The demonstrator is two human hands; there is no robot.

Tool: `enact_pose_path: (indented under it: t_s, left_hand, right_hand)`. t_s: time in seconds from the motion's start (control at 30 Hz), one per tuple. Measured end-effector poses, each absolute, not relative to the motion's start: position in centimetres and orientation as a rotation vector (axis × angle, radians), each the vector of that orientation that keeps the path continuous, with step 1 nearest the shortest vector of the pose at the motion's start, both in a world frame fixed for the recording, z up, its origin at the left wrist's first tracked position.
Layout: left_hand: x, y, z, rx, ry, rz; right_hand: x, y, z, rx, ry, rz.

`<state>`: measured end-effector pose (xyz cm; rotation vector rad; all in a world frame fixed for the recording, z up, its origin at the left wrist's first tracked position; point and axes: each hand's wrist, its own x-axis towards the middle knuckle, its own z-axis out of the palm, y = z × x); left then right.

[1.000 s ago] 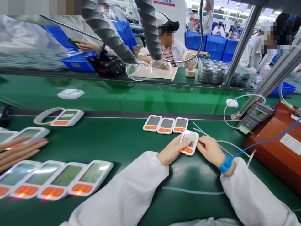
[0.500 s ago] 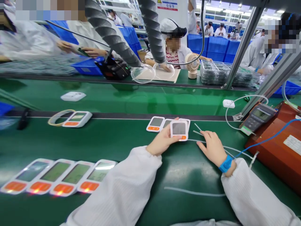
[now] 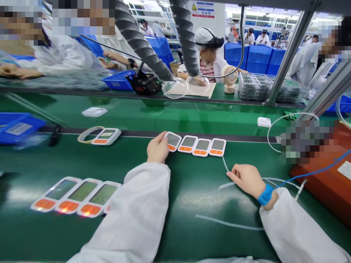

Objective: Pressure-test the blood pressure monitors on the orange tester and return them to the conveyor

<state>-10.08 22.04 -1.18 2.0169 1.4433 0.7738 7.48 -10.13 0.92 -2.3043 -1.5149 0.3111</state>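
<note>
My left hand [image 3: 158, 148] is closed on the left edge of a white device [image 3: 173, 141] with a grey screen and orange buttons. That device stands at the left end of a row, beside a second device [image 3: 187, 144], a third [image 3: 202, 147] and a fourth [image 3: 217, 147]. My right hand [image 3: 245, 178], with a blue wristband, pinches a thin clear tube [image 3: 225, 163] whose far end reaches the rightmost device. More clear tubing [image 3: 229, 222] lies on the green bench below. At the lower left, several devices [image 3: 63, 196] have glowing orange buttons; my left sleeve partly covers one.
A device [image 3: 106, 136] with a looped tube lies at the left rear. An orange-red box [image 3: 326, 175] is at the right, with a blue cord. A blue bin [image 3: 20, 126] stands far left. People sit across the bench.
My left hand has moved left and set its device down at the left end of the row. My right hand now pinches a tube. The view has shifted slightly.
</note>
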Motion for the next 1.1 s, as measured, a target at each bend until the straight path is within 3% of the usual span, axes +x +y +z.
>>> enact_pose_path:
  t_s: [0.27, 0.4, 0.63, 1.1]
  left_hand:
    - [-8.5, 18.6, -0.9, 2.473, 1.408, 0.661]
    - [-7.9, 17.7, -0.3, 2.777, 1.166, 0.37]
    - [-9.3, 18.7, 0.4, 2.817, 1.049, 0.022]
    - [-8.1, 19.5, 1.3, 2.738, 1.165, 0.068]
  right_hand:
    - [6.4, -9.9, 0.4, -2.27, -1.548, 0.275]
    - [6.4, -9.8, 0.2, -2.266, -1.545, 0.267]
    - [6.5, -9.6, 0.3, -2.261, -1.561, 0.29]
    - [6.7, -9.3, -0.2, -2.236, -1.573, 0.317]
